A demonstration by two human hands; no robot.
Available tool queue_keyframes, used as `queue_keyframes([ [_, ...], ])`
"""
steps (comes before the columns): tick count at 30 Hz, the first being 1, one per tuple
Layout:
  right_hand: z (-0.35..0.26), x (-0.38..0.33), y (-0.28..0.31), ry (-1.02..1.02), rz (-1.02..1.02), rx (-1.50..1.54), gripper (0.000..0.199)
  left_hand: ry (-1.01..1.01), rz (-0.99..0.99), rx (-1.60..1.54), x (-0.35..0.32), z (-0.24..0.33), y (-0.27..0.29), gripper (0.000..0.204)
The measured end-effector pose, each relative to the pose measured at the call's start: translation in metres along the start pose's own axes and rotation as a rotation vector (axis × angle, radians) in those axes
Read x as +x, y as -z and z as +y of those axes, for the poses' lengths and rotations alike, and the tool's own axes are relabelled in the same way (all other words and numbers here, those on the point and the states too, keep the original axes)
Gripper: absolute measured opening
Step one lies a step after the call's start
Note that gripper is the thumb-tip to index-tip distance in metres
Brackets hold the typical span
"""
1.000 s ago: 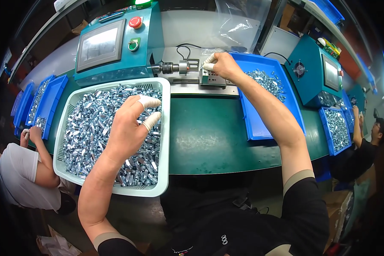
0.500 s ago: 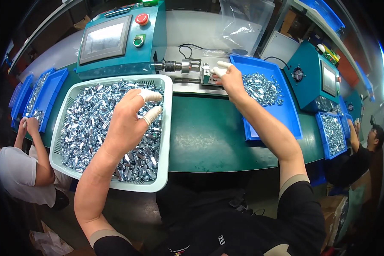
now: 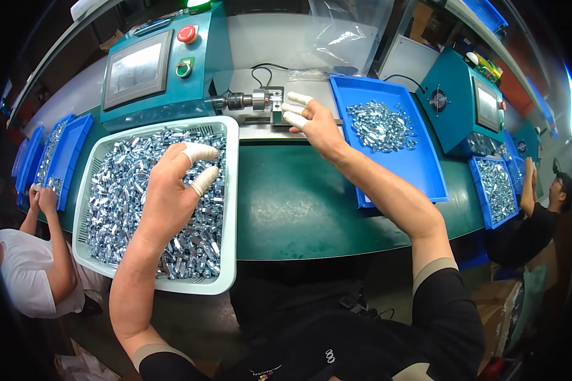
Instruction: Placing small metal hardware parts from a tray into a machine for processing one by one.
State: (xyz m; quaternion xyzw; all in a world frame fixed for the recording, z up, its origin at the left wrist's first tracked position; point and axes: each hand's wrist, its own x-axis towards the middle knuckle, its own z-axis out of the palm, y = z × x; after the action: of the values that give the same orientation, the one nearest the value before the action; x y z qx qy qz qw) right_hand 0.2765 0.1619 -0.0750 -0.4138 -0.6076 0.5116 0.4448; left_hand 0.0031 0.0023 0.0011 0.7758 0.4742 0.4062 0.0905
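My left hand point(image 3: 171, 190) hovers over a pale green plastic basket point(image 3: 230, 209) heaped with shiny hexagonal metal pieces point(image 3: 124, 203). Its thumb and forefinger, in white finger cots, are apart, and nothing shows between them. At the machine, my right hand point(image 3: 318, 127) has its white-cotted fingers stretched out beside a small metal fixture point(image 3: 277, 108); whether they touch it I cannot tell. Left of the fixture, close to it, is the drill-type chuck point(image 3: 236, 101) with a round metal head point(image 3: 258, 100), which sticks out from a teal machine point(image 3: 200, 70).
A blue tray point(image 3: 419, 171) holding loose metal pieces point(image 3: 381, 127) lies right of my right hand. The teal machine bears a screen point(image 3: 138, 68) and a red button point(image 3: 187, 34). Another teal machine point(image 3: 451, 108) stands right. Co-workers sit at left point(image 3: 38, 267) and right point(image 3: 527, 228).
The fixture has slid left, up close to the chuck's head, and my right hand has moved left with it. My left hand has shifted slightly left and down over the basket. The whole view has turned a little.
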Motion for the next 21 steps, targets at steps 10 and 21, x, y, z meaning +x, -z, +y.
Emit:
queue_keyframes([
  [10, 0.003, 0.015, -0.004, 0.012, -0.042, -0.042, 0.053, 0.040, -0.055, 0.017, 0.001, 0.003, 0.004, 0.025],
  [21, 0.023, 0.006, 0.013, 0.269, 0.175, -0.244, 0.028, 0.083, -0.150, 0.107, 0.001, -0.004, 0.000, 0.027],
])
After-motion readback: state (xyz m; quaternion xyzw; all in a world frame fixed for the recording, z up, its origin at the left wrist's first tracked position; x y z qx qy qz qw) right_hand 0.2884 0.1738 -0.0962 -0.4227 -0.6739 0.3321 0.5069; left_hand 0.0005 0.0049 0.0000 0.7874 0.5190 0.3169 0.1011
